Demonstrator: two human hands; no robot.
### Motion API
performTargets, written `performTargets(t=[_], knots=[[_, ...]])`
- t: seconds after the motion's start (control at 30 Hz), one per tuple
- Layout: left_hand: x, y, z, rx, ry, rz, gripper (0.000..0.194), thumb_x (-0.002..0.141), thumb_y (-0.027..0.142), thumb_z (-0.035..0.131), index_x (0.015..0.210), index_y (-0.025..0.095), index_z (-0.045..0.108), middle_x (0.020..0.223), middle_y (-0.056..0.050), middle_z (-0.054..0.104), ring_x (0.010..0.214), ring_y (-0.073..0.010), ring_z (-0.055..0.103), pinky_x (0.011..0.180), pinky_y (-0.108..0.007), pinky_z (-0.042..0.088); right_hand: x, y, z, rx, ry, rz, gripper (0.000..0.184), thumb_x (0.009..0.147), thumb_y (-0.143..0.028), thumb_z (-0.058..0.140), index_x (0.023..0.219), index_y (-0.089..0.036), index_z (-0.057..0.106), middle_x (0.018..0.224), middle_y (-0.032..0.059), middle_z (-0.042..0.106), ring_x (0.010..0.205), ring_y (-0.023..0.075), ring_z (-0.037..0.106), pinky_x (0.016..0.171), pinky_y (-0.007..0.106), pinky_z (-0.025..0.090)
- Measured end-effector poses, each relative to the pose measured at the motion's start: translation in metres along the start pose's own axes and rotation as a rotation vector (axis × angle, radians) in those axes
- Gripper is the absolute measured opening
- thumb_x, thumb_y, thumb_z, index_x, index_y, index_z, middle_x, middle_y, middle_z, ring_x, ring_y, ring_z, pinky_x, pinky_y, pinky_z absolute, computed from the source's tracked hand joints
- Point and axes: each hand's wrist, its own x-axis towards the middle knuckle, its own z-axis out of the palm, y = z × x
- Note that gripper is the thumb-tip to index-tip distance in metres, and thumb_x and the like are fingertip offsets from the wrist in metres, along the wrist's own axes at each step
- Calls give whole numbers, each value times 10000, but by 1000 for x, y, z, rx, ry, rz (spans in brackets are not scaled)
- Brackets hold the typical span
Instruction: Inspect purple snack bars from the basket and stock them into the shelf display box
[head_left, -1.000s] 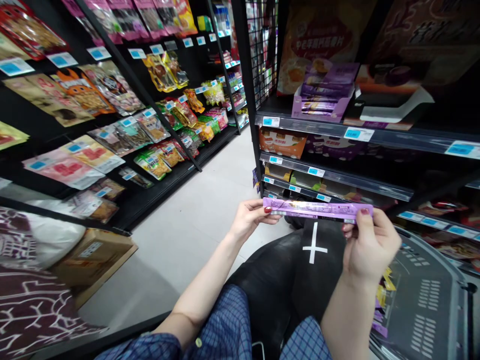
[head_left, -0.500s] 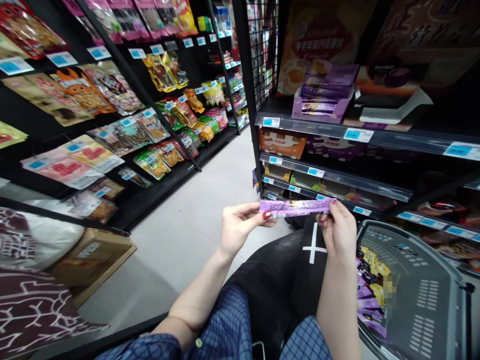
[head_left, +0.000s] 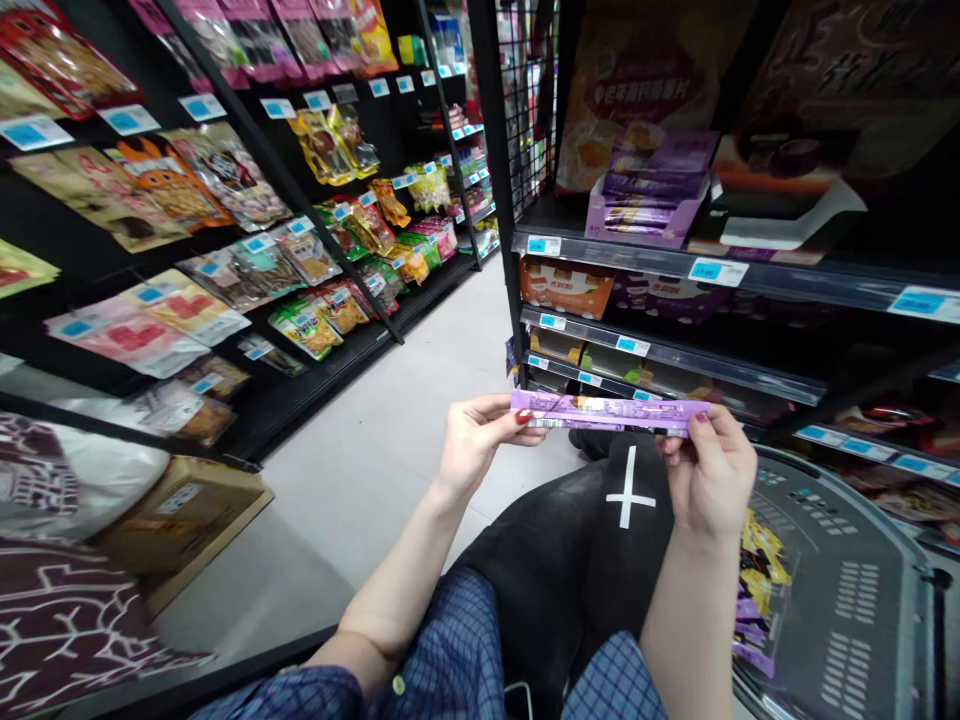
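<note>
Nearly level, a purple stick packet (head_left: 611, 410) stretches between the person's two hands, in view just above a black-clad knee (head_left: 600, 530) marked with a white taped cross (head_left: 630, 495). At one end, the left hand (head_left: 472, 445) has its grip closed, the thumb on the printed front and the fingers behind. The right hand's (head_left: 709, 470) grip is likewise pinched shut around the other end, with the thumb near the tip. Both sleeves are part of blue checked clothing (head_left: 461, 640). Beside the right forearm sits a grey plastic basket (head_left: 847, 610), with yellow and purple packets (head_left: 761, 575) inside, partly hidden by that arm. Beyond the hands stands a dark shelf (head_left: 645, 258) with price labels along its edge; on it, an open purple carton (head_left: 630, 236) holds similar sticks, and an orange carton (head_left: 566, 292) is on the level below. Across the pale floor (head_left: 375, 430), black shelving (head_left: 296, 400) carries many bagged snacks (head_left: 304, 328), and a cardboard box (head_left: 187, 505) lies at lower left.
</note>
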Motion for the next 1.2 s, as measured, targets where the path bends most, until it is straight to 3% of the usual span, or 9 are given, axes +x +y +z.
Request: performTargets(t=[0.23, 0.43, 0.63, 0.8, 0.9, 1.2], knots=[[1, -1, 1, -54, -45, -23, 210, 655, 233, 793, 828, 120, 751, 687, -62, 738, 587, -182, 706, 574, -257, 609, -4, -8, -2, -4, -3, -71, 175, 725, -333, 724, 758, -183, 641, 521, -44, 565, 401, 55, 492, 369, 155, 371], [1, -1, -2, -34, -109, -8, 495, 623, 180, 810, 1098, 159, 674, 821, -60, 748, 620, -180, 710, 576, -267, 612, -2, -9, -10, -8, -122, -37, 235, 778, -320, 682, 983, -205, 678, 560, -30, 587, 431, 62, 515, 389, 157, 389], [1, -2, -3, 5, -117, -9, 453, 611, 195, 817, 1032, 113, 672, 814, -79, 742, 624, -189, 708, 577, -287, 618, -5, -16, -19, -8, -195, 49, 365, 685, -257, 758, 1037, -225, 665, 669, -18, 628, 496, 75, 567, 452, 172, 473], [2, -3, -5, 42, -69, 9, 354, 632, 248, 803, 932, 102, 686, 753, -64, 726, 564, -171, 687, 525, -281, 611, -7, -17, -21, -86, -237, 44, 279, 704, -262, 735, 971, -213, 672, 610, -17, 630, 446, 99, 579, 429, 199, 493], [2, -4, -5, 34, -54, 35, 307, 627, 246, 803, 876, 105, 692, 724, -52, 717, 560, -163, 676, 506, -277, 606, -7, -15, -21, -128, -215, 35, 239, 702, -284, 734, 918, -210, 665, 520, -36, 585, 397, 121, 571, 383, 215, 476], [5, -7, -2, -7, 23, 24, 264, 626, 221, 792, 832, 99, 680, 701, -46, 707, 539, -143, 655, 488, -252, 587, -5, -5, -16, -227, -135, -18, 192, 717, -277, 727, 877, -213, 642, 563, -39, 612, 382, 108, 563, 384, 212, 504]])
